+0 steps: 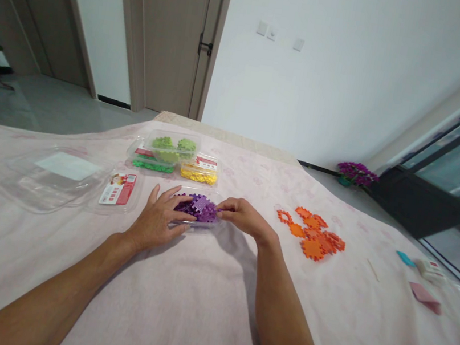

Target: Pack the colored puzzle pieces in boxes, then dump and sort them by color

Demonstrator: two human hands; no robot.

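Observation:
Purple gear-shaped plastic pieces (201, 207) fill a clear plastic box (205, 225) on the cloth in front of me. My left hand (162, 215) lies over the box's left side, its fingers spread and touching the pieces and rim, with nothing held. At the right end of the box, my right hand (243, 216) pinches what looks like the edge of a purple gear piece (219, 210) between thumb and forefinger. Part of that piece is hidden by the fingers. Left of my left hand lies a clear lid (110, 209) with a red and white label.
Behind are stacked clear boxes with light green (168, 149), green (153, 165) and yellow pieces (198, 175). Orange gear pieces (314, 237) lie loose to the right. A larger clear container (32, 189) sits left. Far right are a small white box (430, 270) and pink cloth (425, 297).

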